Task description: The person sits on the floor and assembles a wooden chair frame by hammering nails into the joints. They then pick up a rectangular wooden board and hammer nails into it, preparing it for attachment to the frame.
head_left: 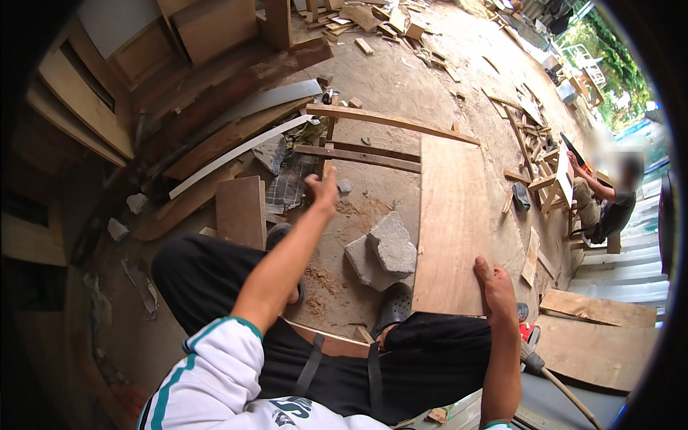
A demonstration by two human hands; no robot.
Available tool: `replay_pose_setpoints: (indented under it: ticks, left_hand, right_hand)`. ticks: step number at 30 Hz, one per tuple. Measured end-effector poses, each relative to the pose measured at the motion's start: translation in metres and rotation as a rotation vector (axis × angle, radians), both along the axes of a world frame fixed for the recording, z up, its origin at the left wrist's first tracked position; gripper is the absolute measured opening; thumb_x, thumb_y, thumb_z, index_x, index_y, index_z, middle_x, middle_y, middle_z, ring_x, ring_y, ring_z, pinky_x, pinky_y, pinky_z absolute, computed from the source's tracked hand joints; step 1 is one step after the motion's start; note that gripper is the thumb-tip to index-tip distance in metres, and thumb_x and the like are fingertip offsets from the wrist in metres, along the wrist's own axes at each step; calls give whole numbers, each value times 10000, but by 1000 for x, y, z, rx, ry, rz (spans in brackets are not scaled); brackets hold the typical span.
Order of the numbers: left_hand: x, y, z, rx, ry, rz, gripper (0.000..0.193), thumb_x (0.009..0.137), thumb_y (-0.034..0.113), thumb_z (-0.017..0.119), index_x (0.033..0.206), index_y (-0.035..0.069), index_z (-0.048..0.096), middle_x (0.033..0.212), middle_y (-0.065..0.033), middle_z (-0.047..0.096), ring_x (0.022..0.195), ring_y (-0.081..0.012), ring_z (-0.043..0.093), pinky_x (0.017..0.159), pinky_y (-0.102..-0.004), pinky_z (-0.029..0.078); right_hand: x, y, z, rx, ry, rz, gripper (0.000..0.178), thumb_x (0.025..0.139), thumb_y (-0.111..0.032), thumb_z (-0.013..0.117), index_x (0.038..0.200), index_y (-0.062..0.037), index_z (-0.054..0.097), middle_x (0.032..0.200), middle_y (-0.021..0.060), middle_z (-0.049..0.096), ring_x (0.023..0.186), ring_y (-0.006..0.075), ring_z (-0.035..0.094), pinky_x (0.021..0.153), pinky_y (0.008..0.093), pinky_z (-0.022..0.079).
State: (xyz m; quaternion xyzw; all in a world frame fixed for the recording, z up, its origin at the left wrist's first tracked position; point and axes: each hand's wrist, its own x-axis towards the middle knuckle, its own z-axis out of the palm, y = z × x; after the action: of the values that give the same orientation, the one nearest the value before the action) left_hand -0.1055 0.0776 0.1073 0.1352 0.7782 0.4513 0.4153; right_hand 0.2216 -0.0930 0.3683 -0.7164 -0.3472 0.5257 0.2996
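My right hand (496,285) grips the near right edge of a long light-brown plywood board (453,229), thumb on its top face. The board's far end overlaps the right part of a frame of narrow wooden strips (387,117). My left hand (324,190) is closed at the near end of the frame's short crosspiece, on the left; its fingertips are partly hidden. Between my feet lie two rough grey concrete chunks (393,247), one leaning on the other. A smaller brown board (240,211) stands by my left knee.
Long planks (236,136) and wooden cabinets (208,32) line the left side. Wood scraps (387,18) litter the far floor. At the right, a seated person (609,204) holds a white panel. A wooden-handled hammer-like tool (534,358) and flat boards (595,351) lie near my right arm.
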Motion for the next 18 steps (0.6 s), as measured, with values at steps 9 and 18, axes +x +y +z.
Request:
replay_pose_setpoints:
  ticks: [9, 18]
  left_hand:
    - [-52, 67, -27, -164, -247, -423, 642, 825, 581, 717, 1169, 44, 638, 1010, -100, 679, 766, -246, 662, 613, -390, 551]
    - [-33, 35, -60, 147, 577, -889, 576, 1023, 470, 389, 953, -27, 671, 875, -262, 688, 864, -400, 692, 741, -499, 530]
  right_hand:
    - [14, 4, -28, 51, -207, -21, 537, 944, -400, 675, 1204, 62, 589, 1023, 113, 690, 891, 142, 642, 821, 266, 503]
    - [16, -5, -44, -35, -144, 61, 512, 936, -406, 686, 1147, 54, 610, 966, 87, 686, 833, 124, 623, 776, 263, 496]
